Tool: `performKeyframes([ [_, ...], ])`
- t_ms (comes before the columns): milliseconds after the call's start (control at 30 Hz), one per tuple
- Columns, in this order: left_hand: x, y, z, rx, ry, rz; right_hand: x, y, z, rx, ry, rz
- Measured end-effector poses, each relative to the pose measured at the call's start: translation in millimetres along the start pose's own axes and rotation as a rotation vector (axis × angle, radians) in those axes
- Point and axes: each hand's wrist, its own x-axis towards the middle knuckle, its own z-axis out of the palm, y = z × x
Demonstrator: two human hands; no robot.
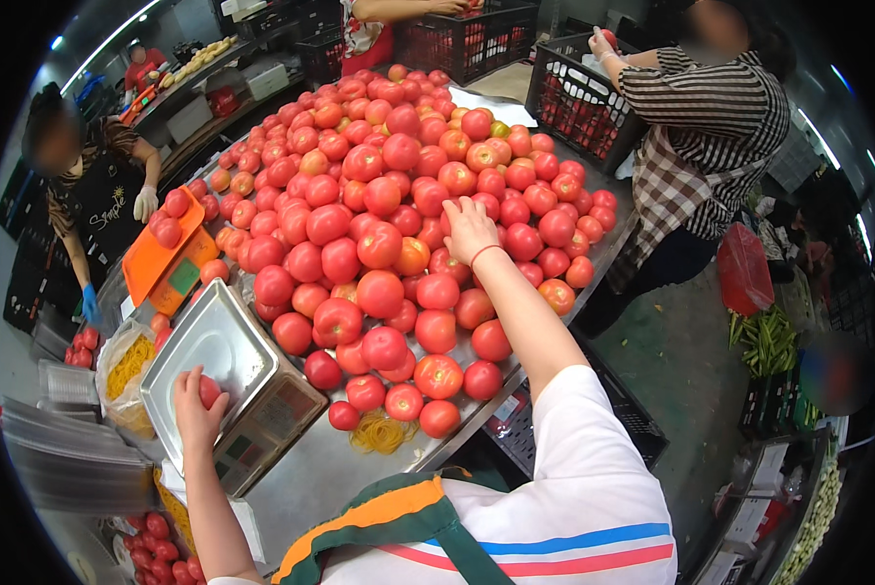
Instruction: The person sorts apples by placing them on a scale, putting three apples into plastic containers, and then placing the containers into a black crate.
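Observation:
A large heap of red tomatoes (380,292) covers the metal table (313,468). My right hand (471,227) reaches into the right part of the heap, its fingers spread over tomatoes; whether it grips one is hidden. At the lower left, my left hand (200,409) has its fingers and thumb around a single tomato (209,392), over the steel pan of a weighing scale (222,340). Loose yellow rubber bands (382,432) lie by the heap's near edge.
Left of the scale are a bag of rubber bands (129,369) and stacked clear plastic trays (72,453). An orange scale (165,245) holds tomatoes beside a gloved co-worker (101,197). Another co-worker (701,124) stands right, at a black crate (580,102); a third is beyond the heap.

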Motion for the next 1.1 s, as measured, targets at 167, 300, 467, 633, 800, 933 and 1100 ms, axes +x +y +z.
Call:
performKeyframes([
  [167, -13.1, 0.4, 13.5, 0.06, 0.205, 0.081, 7.8, -7.1, 3.7, 0.287, 0.148, 0.109],
  [300, -41.9, 95.4, 9.4, -0.695, -0.057, 0.054, -50.5, -96.8, -41.7, 0.809, 0.357, -0.194],
  [467, -65.2, 145.9, 25.4, -1.806, -0.437, -0.52, -120.7, -172.9, -48.4, 0.846, -0.036, -0.605],
  [633, -82.8, 38.1, -1.5, -1.402, 0.088, -0.381, -138.2, -129.9, -16.6, 0.452, -0.152, -0.35],
  [800, -70.3, -65.0, 3.7, -0.853, 0.43, -0.579, -122.2, -164.6, -37.0, 0.717, -0.13, -0.406],
  [933, -68.6, -87.5, 24.7, -0.434, 0.4, -0.494, -100.1, -254.4, -33.4, 0.742, -0.111, -0.696],
  [1100, -58.3, -93.8, 21.9, -0.613, 0.319, -0.453, -82.7, -304.0, 26.6, 0.544, -0.082, -0.84],
])
